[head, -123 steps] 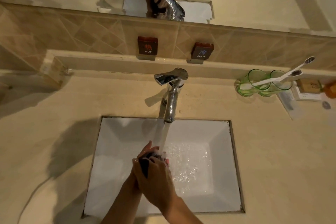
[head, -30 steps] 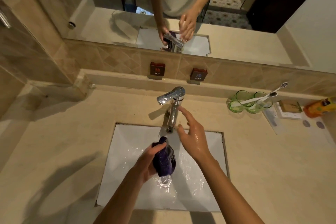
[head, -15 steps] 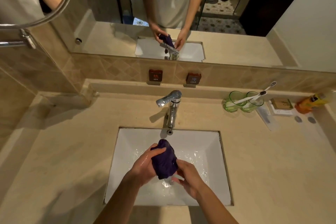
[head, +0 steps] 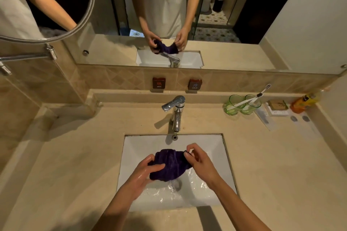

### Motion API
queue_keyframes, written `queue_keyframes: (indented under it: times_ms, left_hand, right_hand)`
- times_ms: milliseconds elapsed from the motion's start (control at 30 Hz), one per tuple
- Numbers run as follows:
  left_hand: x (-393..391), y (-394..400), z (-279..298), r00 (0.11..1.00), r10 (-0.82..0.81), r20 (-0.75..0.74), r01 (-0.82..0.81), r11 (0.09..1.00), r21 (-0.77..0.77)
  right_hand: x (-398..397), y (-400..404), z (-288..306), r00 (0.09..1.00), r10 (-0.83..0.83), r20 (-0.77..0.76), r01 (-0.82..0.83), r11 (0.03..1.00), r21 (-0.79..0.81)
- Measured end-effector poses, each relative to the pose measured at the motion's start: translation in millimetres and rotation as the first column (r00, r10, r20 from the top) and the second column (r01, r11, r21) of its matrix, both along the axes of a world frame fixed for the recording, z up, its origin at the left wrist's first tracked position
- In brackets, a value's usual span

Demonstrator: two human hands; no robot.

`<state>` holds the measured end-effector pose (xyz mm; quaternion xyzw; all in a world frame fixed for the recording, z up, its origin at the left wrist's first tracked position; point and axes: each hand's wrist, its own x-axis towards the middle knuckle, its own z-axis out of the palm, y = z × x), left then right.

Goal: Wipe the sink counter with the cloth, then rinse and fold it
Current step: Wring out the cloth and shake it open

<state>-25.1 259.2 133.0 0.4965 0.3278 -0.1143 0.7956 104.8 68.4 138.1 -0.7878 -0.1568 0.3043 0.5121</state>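
Note:
A wet dark purple cloth (head: pixel 170 165) hangs bunched between both hands above the white rectangular sink (head: pixel 223 157). My left hand (head: pixel 144 174) grips its left side with the thumb on top. My right hand (head: pixel 199 161) pinches the cloth's upper right edge between thumb and fingers. Both hands glisten with water. Water lies in the basin around the drain (head: pixel 177 184). The chrome tap (head: pixel 175 110) stands behind the sink with no water running from it. The beige stone counter (head: pixel 75 155) surrounds the sink.
Two green glasses (head: pixel 242 107) holding toothbrushes stand at the back right, beside a small box (head: pixel 277 104) and an orange bottle (head: pixel 304 102). Hot and cold signs (head: pixel 159 82) sit on the tiled wall under the mirror (head: pixel 225 15). A round mirror on an arm (head: pixel 28 5) juts out at upper left.
The water stopped after my right hand went to the tap. My right hand came back to the cloth, and both hands now pull the bunched cloth wider apart. The camera has tilted up.

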Motion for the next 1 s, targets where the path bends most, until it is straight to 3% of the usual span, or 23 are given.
queue_keyframes:
  times_ms: [133, 233, 333, 467, 533, 667, 767, 1000]
  left_hand:
    - [-4.5, 3.2, 15.1, 0.989, -0.147, -0.004, 0.144, 0.962, 0.234]
    - [-1.4, 11.2, 20.0, 0.948, -0.306, -0.093, 0.314, 0.835, 0.452]
    - [5.0, 17.5, 33.6, 0.945, -0.243, -0.219, 0.327, 0.729, 0.601]
    - [12.9, 8.4, 70.0, 0.968, -0.247, 0.035, 0.205, 0.869, 0.450]
    - [13.9, -1.1, 86.5, 0.944, -0.297, 0.146, 0.214, 0.884, 0.415]
    - [23.2, -12.5, 95.9, 0.915, -0.338, 0.221, 0.128, 0.762, 0.635]
    - [29.8, -15.7, 101.5, 0.890, -0.415, 0.191, 0.158, 0.673, 0.723]
    - [30.3, -35.5, 126.7, 0.938, -0.269, 0.218, -0.004, 0.620, 0.785]
  right_hand:
    - [-11.8, 15.1, 35.2, 1.000, -0.017, 0.020, 0.015, 0.995, 0.102]
    - [-16.9, 22.0, 53.0, 0.999, 0.032, 0.021, -0.035, 0.988, 0.151]
    - [-20.6, 27.8, 67.3, 0.987, 0.143, 0.069, -0.151, 0.982, 0.114]
    - [-24.0, 35.9, 89.6, 0.972, 0.203, 0.114, -0.214, 0.972, 0.092]
    - [-20.8, 35.1, 102.4, 0.975, 0.202, 0.096, -0.213, 0.969, 0.124]
    - [-14.3, 23.7, 115.9, 0.945, 0.307, 0.115, -0.316, 0.946, 0.076]
    - [-12.4, 14.6, 123.5, 0.946, 0.311, 0.093, -0.320, 0.941, 0.107]
    - [9.5, -12.5, 145.8, 0.909, 0.363, 0.205, -0.368, 0.930, -0.014]
